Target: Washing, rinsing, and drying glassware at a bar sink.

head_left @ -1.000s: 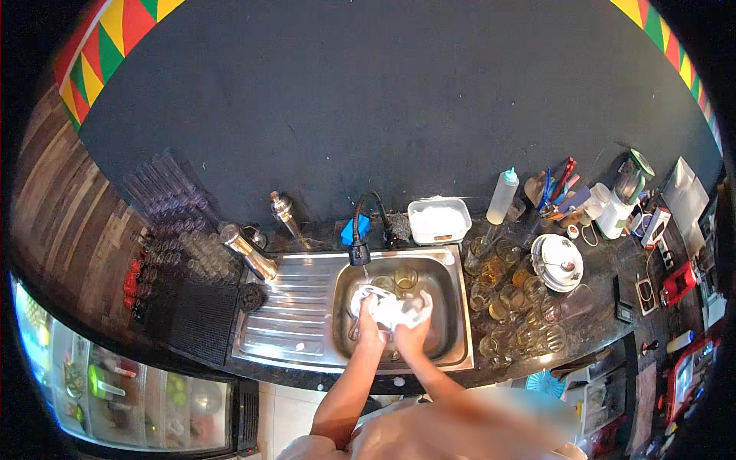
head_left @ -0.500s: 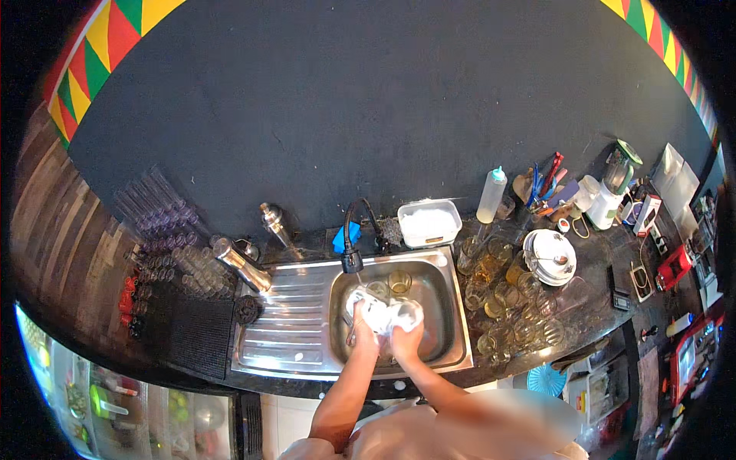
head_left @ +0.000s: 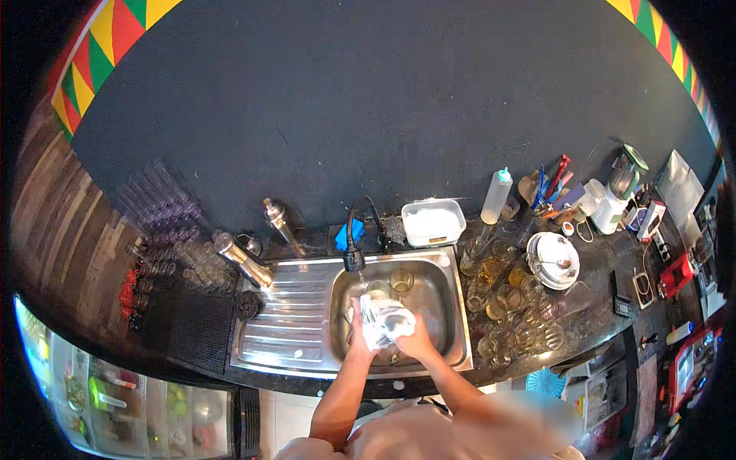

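Observation:
Over the steel sink (head_left: 335,326), both hands are close together around wet, shiny things. My right hand (head_left: 415,343) is closed on a clear glass (head_left: 393,320), its round mouth facing right. My left hand (head_left: 359,337) is closed on a whitish, glossy thing (head_left: 370,313) pressed against the glass; glare hides its kind. Behind them in the basin are a glass tumbler (head_left: 401,280) and a second glass (head_left: 378,289), partly covered by what I hold. The black faucet (head_left: 353,259) hangs just above, at the far side of the basin.
A ribbed drainboard (head_left: 291,314) lies left of the basin, with a metal shaker (head_left: 244,259) at its far corner. Several used glasses (head_left: 510,295) crowd the right counter beside stacked white plates (head_left: 553,261). A white tub (head_left: 433,222) and squeeze bottle (head_left: 497,195) stand behind.
The glass in my right hand has moved left and toward me, up against the whitish thing in my left hand. More of the glasses in the basin now shows.

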The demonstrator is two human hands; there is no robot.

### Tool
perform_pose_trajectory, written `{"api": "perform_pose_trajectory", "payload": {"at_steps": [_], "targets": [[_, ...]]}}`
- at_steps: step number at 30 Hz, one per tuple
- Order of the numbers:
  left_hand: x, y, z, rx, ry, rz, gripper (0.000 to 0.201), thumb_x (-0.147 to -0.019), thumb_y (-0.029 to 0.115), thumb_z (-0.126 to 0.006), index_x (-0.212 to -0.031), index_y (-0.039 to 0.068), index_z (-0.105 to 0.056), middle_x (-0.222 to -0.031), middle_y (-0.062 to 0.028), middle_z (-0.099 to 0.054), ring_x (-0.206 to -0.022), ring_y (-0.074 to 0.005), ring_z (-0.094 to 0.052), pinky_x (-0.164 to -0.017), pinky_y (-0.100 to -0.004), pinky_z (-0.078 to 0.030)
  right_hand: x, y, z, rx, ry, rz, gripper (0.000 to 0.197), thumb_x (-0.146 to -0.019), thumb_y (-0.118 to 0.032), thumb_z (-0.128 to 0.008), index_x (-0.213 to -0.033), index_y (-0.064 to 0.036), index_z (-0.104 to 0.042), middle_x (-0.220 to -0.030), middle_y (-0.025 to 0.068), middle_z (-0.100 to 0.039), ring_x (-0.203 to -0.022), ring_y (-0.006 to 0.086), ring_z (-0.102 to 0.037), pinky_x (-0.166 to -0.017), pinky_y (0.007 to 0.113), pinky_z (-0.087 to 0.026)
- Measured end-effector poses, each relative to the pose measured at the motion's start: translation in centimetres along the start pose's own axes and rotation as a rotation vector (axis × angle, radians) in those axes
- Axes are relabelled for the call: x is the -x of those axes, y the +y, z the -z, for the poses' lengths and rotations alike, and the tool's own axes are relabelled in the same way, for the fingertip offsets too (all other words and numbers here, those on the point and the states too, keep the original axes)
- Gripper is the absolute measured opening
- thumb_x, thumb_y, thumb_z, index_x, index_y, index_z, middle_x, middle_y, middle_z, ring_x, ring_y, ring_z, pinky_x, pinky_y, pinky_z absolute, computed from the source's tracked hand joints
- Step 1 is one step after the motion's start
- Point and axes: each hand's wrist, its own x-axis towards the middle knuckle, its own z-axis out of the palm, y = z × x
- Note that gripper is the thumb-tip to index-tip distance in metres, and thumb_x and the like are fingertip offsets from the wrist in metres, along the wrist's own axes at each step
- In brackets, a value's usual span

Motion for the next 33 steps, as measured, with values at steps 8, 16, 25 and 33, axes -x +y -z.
{"api": "perform_pose_trajectory", "payload": {"at_steps": [8,16,25,33], "targets": [[-0.3,-0.1,1.7,0.036,0.149,0.265,0.06,-0.085,0.056,-0.038,-0.121,0.008,-0.047,-0.114,-0.0106,-0.055,-0.1,-0.0272,-0.055,-0.084,-0.0412,-0.045,-1.6,-1.0,2.8,-0.036,-0.159,-0.047,0.041,-0.059,0.002,-0.059,-0.1,-0.0012,-0.054,-0.09,0.0056,-0.06,-0.086,0.0107,-0.055,-0.077,0.027,-0.044],[-1.3,-0.5,-0.5,-0.018,0.282,0.303,0.046,-0.083,0.048,-0.049,-0.109,0.011,-0.056,-0.098,-0.0092,-0.061,-0.079,-0.0242,-0.06,-0.067,-0.0403,-0.051,-1.4,-2.1,2.4,0.089,0.032,0.125,0.047,-0.055,-0.006,-0.067,-0.098,-0.0058,-0.046,-0.094,0.0053,-0.051,-0.09,0.0144,-0.049,-0.082,0.028,-0.039],[-1.8,-0.2,0.8,-0.043,0.291,0.232,0.047,-0.085,0.05,-0.045,-0.109,0.011,-0.054,-0.094,-0.0086,-0.061,-0.081,-0.0236,-0.06,-0.065,-0.0382,-0.051,-0.8,-0.5,5.5,-0.313,-0.097,-0.237,0.029,-0.064,0.003,-0.06,-0.094,0.0024,-0.06,-0.09,0.0062,-0.059,-0.082,0.0156,-0.056,-0.072,0.026,-0.045],[-1.0,-0.6,-1.2,-0.048,0.361,0.199,0.047,-0.087,0.049,-0.042,-0.109,0.009,-0.053,-0.093,-0.0087,-0.062,-0.078,-0.0237,-0.061,-0.065,-0.0366,-0.051,-1.0,3.0,4.2,-0.226,0.052,-0.35,0.036,-0.07,0.008,-0.052,-0.106,0.0031,-0.055,-0.09,0.0076,-0.061,-0.083,0.0171,-0.059,-0.076,0.028,-0.046]]}}
